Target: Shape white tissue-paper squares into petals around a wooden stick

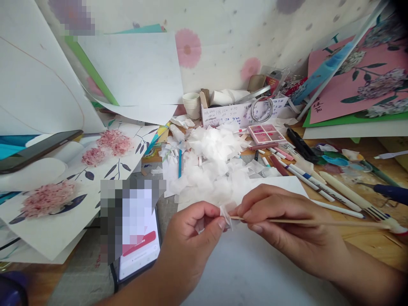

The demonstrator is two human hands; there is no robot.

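Note:
Between thumb and fingertips, my left hand [197, 233] pinches a small crumpled piece of white tissue paper [225, 216]. My right hand [283, 221] grips a thin wooden stick [296, 221], whose left end meets the tissue. The stick's other end reaches far to the right, past the wrist. Both hands are close together above a white sheet of paper [242, 263]. Just beyond them lies a loose heap of white tissue pieces [212, 153].
Several pens and markers [318, 187] and a palette [267, 134] lie to the right. A phone [140, 242] rests at the left, near papers with pink tissue flowers [51, 197]. Stacked paper cups [191, 105] stand at the back beside a white box [223, 114].

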